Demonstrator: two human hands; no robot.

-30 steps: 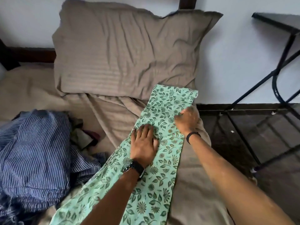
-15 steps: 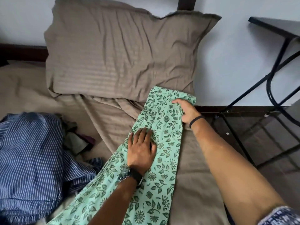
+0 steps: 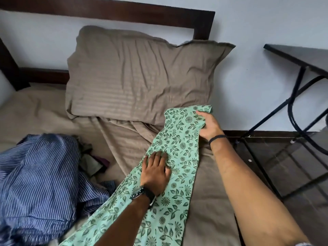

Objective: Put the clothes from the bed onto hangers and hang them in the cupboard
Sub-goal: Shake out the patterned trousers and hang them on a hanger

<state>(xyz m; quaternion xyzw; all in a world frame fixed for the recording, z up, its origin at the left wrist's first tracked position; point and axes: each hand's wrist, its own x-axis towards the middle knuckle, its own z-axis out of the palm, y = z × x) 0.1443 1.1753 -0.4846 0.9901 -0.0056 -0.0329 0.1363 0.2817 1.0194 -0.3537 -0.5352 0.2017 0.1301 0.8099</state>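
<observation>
Hands: 2, left hand (image 3: 156,172), right hand (image 3: 208,124)
Green floral garment (image 3: 179,148): 1
Striped blue garment (image 3: 40,180): 1, at 8 o'clock
Pillow (image 3: 138,77): 1, at 12 o'clock
Side table (image 3: 305,55): 1, at 2 o'clock

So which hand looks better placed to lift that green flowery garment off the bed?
The right hand, probably: it grips the far end of the green garment beside the pillow. The left hand only presses flat on its middle.
</observation>
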